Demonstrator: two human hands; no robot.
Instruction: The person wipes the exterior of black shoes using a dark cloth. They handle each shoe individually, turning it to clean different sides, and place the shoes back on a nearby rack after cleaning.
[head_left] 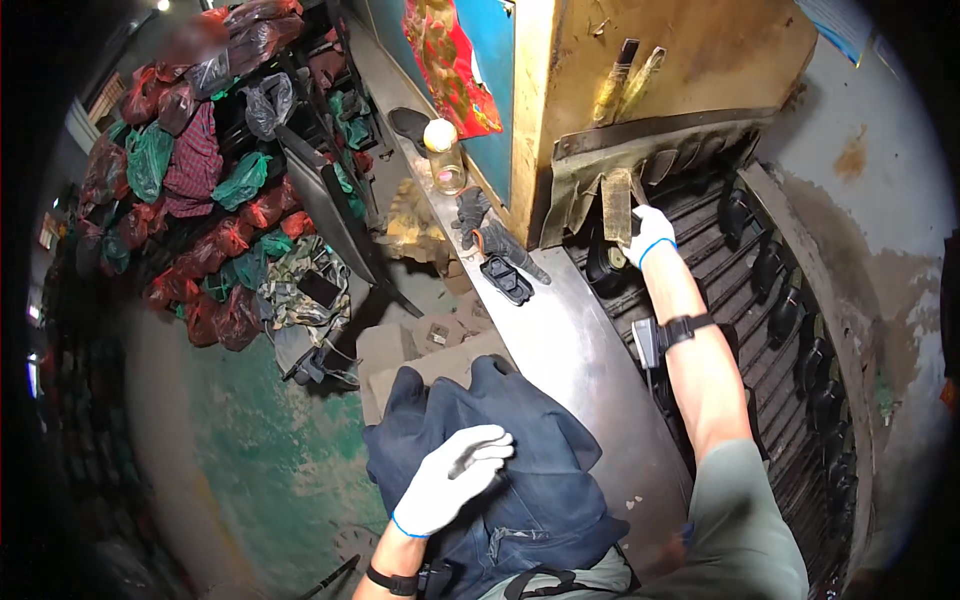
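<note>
My right hand [650, 238], in a white glove with a blue cuff, reaches out to the hanging flaps [617, 205] at the mouth of a yellowed metal machine [680, 60]. Its fingers are curled beside a black, shoe-like piece [604, 268] with an olive edge; the flaps partly cover that piece, and the fingertips are mostly hidden. Over the dark blue cloth [540, 450] on my lap, my left hand [455, 480], gloved alike, holds nothing. Its fingers are stretched out and slightly apart.
More black shoe-like pieces [768, 265] line the far right of the slatted conveyor [780, 380]. Along the metal ledge [560, 340] lie dark gloves [500, 245], a black plastic case [507, 280] and a lidded jar [447, 165]. At left stands a rack with red and green bags [240, 180].
</note>
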